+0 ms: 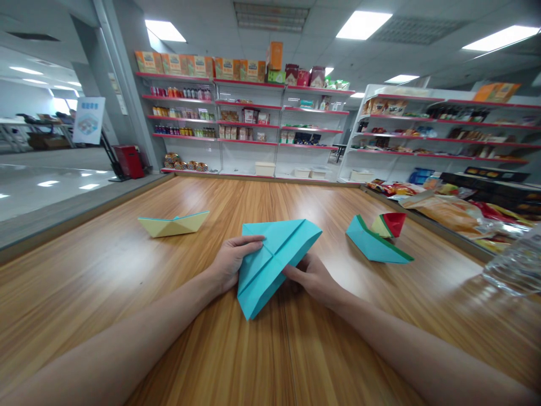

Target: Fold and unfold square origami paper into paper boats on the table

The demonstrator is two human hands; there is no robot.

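Grip [230, 262] two-handed, thumbs atop paper [274, 248]

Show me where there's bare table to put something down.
The table is bare beyond the blue paper, left of the yellow boat, and between your forearms. It's crowded at right, where a blue-green boat, a smaller red one and clear plastic sit.

Between the hands, the blue sheet [273, 256] looks like smooth, matt paper, sharply creased. Beneath it the table [203, 349] shows glossy wood grain. Right of the grip, a clear bottle [515, 265] looks like shiny plastic.
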